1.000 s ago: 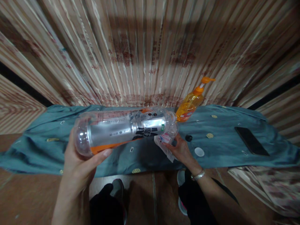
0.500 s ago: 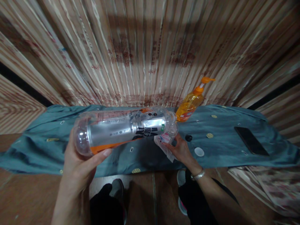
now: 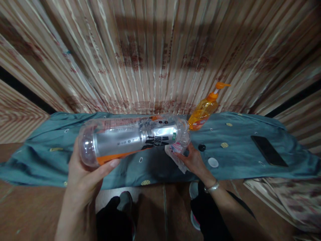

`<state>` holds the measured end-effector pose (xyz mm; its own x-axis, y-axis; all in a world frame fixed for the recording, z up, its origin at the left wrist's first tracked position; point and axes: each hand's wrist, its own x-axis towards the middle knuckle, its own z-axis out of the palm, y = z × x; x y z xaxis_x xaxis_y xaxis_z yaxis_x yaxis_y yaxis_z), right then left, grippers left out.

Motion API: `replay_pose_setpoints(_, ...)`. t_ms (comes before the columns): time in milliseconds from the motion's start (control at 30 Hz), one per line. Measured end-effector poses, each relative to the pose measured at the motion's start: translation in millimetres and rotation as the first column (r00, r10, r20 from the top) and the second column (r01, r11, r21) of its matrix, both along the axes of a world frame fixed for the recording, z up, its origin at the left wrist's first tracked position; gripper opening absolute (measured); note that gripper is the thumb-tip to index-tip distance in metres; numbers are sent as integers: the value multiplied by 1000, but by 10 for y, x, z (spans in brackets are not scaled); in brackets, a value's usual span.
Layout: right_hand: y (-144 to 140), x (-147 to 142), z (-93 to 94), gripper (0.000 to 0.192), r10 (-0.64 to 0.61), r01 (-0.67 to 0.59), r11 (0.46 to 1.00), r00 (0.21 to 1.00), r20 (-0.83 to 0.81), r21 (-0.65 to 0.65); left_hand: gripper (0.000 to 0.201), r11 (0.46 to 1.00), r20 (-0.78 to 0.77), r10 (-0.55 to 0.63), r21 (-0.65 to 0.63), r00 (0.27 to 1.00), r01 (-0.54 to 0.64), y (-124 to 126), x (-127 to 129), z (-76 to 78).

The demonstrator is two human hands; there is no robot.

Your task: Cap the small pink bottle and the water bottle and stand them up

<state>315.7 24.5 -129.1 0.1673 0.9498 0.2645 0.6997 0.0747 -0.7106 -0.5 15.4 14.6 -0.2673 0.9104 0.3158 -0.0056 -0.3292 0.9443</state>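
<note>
A large clear plastic bottle (image 3: pixel 130 142) with a silver and orange label lies nearly sideways in the air, its neck to the right. My left hand (image 3: pixel 86 179) is closed around its base end, thumb on the near side. My right hand (image 3: pixel 194 162) grips a clear, crinkled plastic container (image 3: pixel 177 150) with pink print beneath the bottle's neck. Whether that container is a bag or a soft bottle I cannot tell. The large bottle's mouth meets or overlaps its top; the exact contact is unclear.
An orange pump bottle (image 3: pixel 202 113) stands behind the right hand. Right of that hand lie a black cap (image 3: pixel 202 147), a white round lid (image 3: pixel 213 162) and a dark phone (image 3: pixel 269 151). A green cloth (image 3: pixel 82 180) covers the narrow table, with a striped curtain (image 3: pixel 155 67) behind.
</note>
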Motion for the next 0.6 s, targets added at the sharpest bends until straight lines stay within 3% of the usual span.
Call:
replay_pose_setpoints(200, 5, 6, 5, 57, 11, -11, 1000, 1000, -13, -17, 78, 1000, -10, -12, 19, 1000, 12, -4, 9, 14)
replay_pose_setpoints(600, 7, -15, 19, 53, 5, -6, 1000, 999, -47, -4, 92, 1000, 18, -3, -2, 1000, 3, -16, 52, 43)
